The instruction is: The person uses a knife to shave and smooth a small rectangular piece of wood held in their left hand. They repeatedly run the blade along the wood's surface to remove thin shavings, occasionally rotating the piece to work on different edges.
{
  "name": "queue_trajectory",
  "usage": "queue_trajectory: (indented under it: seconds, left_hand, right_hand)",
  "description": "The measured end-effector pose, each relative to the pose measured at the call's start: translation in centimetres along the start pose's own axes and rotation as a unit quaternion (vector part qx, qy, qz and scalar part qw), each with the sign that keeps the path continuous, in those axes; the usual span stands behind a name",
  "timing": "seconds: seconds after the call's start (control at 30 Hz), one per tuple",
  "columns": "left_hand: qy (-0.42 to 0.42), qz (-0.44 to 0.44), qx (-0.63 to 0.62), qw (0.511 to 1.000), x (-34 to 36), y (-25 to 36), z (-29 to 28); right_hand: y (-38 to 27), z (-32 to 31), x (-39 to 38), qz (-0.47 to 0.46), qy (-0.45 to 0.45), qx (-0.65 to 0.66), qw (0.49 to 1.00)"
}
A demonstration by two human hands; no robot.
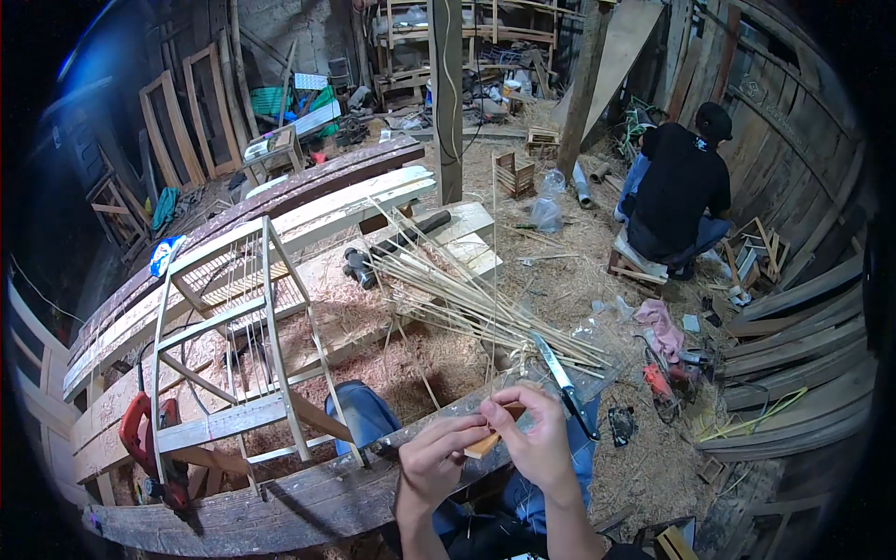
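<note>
Close to my body, my left hand [437,464] and my right hand [534,434] meet over a small orange-brown wooden block [482,447]. The fingers of my left hand close on the block from the left. Thumb and fingers of my right hand are pinched at its upper right side; whether they also grip a thin strip there is hidden. A thin pale strip [495,280] stands upright just above the hands. Past my right hand lies a knife [558,373] with a dark handle. Several thin pale sticks [467,297] fan out beyond it.
A slatted wooden frame [271,345] stands at left, beside a red power tool [140,434]. A hammer-like tool [359,266] lies on the planks behind. A wooden post [448,103] rises ahead. At right, a person in black [679,187] sits low near stacked curved boards [803,373].
</note>
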State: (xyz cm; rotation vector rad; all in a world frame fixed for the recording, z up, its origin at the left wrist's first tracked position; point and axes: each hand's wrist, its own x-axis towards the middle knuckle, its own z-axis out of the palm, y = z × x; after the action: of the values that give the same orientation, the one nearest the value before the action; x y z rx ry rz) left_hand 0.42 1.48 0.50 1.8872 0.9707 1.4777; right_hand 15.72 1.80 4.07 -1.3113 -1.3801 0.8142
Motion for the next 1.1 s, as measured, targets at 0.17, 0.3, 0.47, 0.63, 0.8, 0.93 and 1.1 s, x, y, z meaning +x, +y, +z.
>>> queue_trajectory:
  seconds: [0.17, 0.3, 0.47, 0.63, 0.8, 0.93, 1.1]
  left_hand:
    - [-0.015, 0.007, 0.038, 0.999, 0.5, 1.1, 0.8]
    - [-0.059, 0.002, 0.021, 0.998, 0.3, 1.5, 1.3]
    - [-0.092, 0.022, 0.016, 0.995, 0.4, 1.8, 0.7]
    - [-0.144, -0.022, -0.031, 0.989, -0.3, 1.4, 0.0]
    - [-0.182, -0.024, -0.084, 0.979, -0.4, 1.0, -1.0]
    - [-0.19, -0.002, -0.106, 0.976, -0.1, 0.9, -1.6]
    - [-0.085, -0.061, -0.167, 0.98, -1.7, -1.8, -0.4]
  right_hand:
    - [0.4, -0.1, -0.5, -0.046, 0.063, -0.031, 0.996]
    - [1.1, -0.4, -1.0, -0.019, 0.085, 0.033, 0.996]
    - [0.8, 0.0, -1.1, 0.024, 0.1, 0.093, 0.99]
    - [1.4, 0.3, -1.5, -0.007, 0.107, 0.028, 0.994]
    - [1.9, 0.0, -1.4, 0.049, 0.05, 0.093, 0.993]
    - [1.9, -0.1, -1.6, 0.084, 0.04, 0.135, 0.986]
    - [1.3, -0.8, -1.2, 0.053, 0.026, 0.083, 0.995]
